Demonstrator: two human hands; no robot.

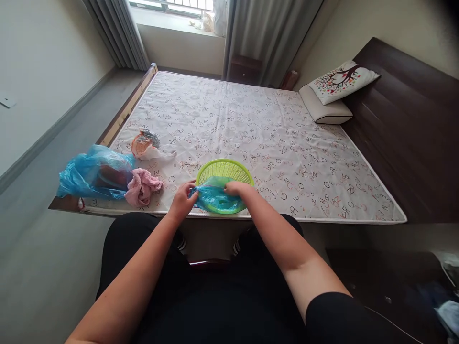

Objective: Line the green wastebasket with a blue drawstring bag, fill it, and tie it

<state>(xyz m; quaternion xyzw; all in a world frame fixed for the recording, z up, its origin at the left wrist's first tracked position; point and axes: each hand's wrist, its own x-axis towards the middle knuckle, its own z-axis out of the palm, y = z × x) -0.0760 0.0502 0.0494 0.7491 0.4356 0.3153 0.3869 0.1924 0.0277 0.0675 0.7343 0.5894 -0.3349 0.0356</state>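
Blue plastic bag [217, 199] pinched at both ends by left hand [183, 199] and right hand [237, 189], fingers closed on it, over green basket [224, 170] at near edge of bed [287, 143]. Further left: pink cloth [142, 187], second blue bag [95, 173].

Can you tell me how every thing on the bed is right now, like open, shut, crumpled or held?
green basket: upright, bag stretched over its near rim.
blue bag: held by both hands.
left hand: shut on the blue bag.
right hand: shut on the blue bag.
big blue bag: stuffed, lying at the bed corner.
pink cloth: crumpled.
curtains: drawn apart.
pillows: stacked.
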